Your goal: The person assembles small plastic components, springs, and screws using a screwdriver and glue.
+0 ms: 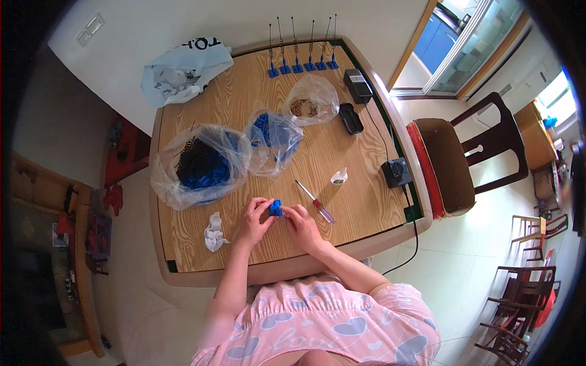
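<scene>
Over the near part of the wooden table, my left hand (252,222) pinches a small blue plastic piece (276,208) between thumb and fingers. My right hand (303,230) is closed, its fingertips against the right side of the same piece; anything tiny between them is too small to make out. A screwdriver (318,204) with a red and clear handle lies right of my hands. Beyond it stands a small white bottle (339,177). Crumpled white tissue (214,232) rests left of my left forearm.
Plastic bags hold black and blue parts (207,169), blue pieces (262,129) and brass-coloured springs (303,108). Several blue-based rods with springs (296,67) stand at the far edge. On the right are black boxes (358,86) (397,173), a cable, an opened black case (350,119) and a chair (445,161).
</scene>
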The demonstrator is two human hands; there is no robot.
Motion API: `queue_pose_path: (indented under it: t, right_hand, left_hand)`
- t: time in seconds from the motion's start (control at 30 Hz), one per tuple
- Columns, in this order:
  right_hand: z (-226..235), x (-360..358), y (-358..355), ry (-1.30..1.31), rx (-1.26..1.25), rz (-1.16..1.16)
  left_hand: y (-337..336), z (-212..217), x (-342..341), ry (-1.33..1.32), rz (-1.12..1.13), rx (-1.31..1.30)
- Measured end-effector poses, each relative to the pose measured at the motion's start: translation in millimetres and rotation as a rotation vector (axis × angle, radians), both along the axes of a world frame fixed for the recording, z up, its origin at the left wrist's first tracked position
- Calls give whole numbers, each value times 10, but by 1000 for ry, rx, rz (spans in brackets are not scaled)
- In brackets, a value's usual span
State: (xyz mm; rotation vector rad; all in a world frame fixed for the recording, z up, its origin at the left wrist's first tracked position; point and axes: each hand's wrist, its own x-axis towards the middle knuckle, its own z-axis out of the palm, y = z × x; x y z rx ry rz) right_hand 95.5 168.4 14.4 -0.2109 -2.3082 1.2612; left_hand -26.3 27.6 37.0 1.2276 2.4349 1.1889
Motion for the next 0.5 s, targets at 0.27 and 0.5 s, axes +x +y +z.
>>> queue_pose_path:
  t: [0.27,0.5]
  right_hand:
    - [83,-263,38,27,-88,3]
    - [44,-379,38,-14,-40,41]
  left_hand:
    - [13,-104,16,139,43,67]
    - [-9,-136,14,135,49,136]
